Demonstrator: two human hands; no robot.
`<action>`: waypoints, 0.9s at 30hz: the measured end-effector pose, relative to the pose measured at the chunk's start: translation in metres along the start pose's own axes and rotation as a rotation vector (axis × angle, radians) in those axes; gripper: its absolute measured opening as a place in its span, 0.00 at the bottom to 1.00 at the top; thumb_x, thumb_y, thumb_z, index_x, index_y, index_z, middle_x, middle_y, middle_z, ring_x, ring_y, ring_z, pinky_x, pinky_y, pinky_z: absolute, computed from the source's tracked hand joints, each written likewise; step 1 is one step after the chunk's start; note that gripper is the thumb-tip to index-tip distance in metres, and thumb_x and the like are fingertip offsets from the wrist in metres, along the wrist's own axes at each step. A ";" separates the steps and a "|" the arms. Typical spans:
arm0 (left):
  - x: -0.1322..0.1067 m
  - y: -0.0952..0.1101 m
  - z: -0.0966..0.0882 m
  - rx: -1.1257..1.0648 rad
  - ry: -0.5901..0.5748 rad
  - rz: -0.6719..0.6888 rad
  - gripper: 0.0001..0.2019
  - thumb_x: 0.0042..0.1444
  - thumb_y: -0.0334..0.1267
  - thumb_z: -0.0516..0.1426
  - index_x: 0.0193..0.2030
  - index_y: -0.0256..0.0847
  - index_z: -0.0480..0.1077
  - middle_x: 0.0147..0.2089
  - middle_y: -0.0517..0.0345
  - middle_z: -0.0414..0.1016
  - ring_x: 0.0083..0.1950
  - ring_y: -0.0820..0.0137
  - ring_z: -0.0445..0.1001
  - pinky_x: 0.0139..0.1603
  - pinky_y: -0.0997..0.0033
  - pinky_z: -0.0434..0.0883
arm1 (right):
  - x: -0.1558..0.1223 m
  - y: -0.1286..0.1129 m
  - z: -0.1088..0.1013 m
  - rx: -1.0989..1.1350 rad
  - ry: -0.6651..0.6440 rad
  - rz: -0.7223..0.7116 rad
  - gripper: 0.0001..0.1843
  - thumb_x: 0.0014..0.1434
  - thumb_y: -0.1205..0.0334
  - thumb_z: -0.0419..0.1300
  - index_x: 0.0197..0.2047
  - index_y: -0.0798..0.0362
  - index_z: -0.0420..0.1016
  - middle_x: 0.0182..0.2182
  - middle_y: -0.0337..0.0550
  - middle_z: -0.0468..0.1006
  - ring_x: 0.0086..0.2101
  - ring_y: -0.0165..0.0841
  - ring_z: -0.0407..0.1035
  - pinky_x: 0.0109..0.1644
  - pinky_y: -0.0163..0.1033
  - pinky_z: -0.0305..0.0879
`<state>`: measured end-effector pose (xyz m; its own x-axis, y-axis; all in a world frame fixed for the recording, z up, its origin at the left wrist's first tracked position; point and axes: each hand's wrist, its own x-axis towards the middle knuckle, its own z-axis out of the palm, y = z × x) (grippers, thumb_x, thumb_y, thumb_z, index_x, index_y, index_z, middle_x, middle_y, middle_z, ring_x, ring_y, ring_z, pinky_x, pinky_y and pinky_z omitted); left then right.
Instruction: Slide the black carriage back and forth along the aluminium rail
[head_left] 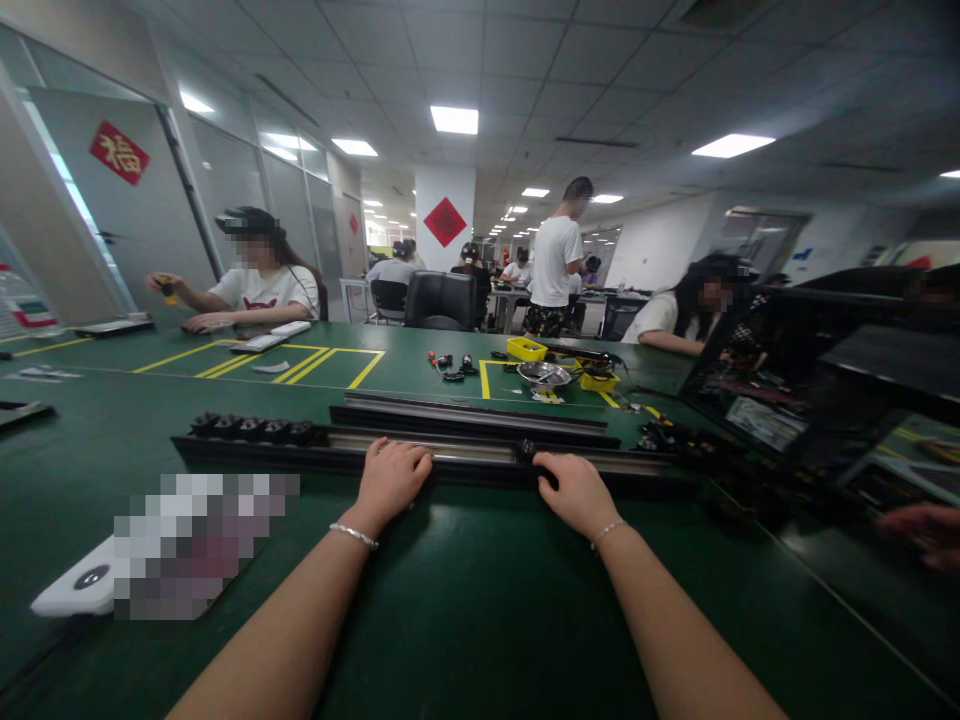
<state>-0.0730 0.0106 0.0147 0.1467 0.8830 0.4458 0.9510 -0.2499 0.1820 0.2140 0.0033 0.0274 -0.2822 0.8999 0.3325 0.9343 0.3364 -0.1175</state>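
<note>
A long black track rail (469,462) with a pale metallic channel lies across the green table in front of me. My left hand (391,482) is closed over its near edge, left of the middle, fingers curled into the channel. Farther right, my right hand (576,490) has its fingers bent against a small black part (525,451) sitting in the channel. The thumb points down beside the rail's near wall. Several black track light heads (251,428) stand in a row at the rail's left end. A second black rail (472,415) lies just behind.
A white device (90,580), partly pixelated, lies at left. Behind the rails are a metal bowl (544,374), a yellow bin (526,349) and loose tools (454,368). A dark monitor-like frame (780,370) stands at right. A co-worker's hand (926,530) shows at the right edge; other people sit across.
</note>
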 end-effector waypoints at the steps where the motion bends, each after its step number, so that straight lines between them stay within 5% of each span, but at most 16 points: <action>1: 0.000 0.000 0.000 -0.002 -0.002 -0.002 0.18 0.59 0.42 0.43 0.35 0.50 0.74 0.38 0.60 0.79 0.44 0.67 0.72 0.59 0.55 0.52 | 0.000 0.000 0.000 0.002 -0.001 0.001 0.15 0.55 0.63 0.51 0.45 0.48 0.72 0.39 0.41 0.77 0.41 0.33 0.68 0.50 0.39 0.56; 27: 0.000 0.000 -0.001 -0.012 0.001 0.004 0.18 0.59 0.43 0.43 0.36 0.50 0.74 0.38 0.59 0.78 0.44 0.66 0.72 0.58 0.54 0.53 | -0.003 0.014 -0.006 -0.017 -0.020 -0.006 0.15 0.53 0.64 0.51 0.44 0.48 0.72 0.39 0.40 0.77 0.41 0.33 0.68 0.49 0.38 0.57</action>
<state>-0.0730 0.0103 0.0155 0.1502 0.8818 0.4470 0.9471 -0.2581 0.1909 0.2288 0.0032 0.0300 -0.2917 0.9035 0.3139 0.9361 0.3370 -0.1001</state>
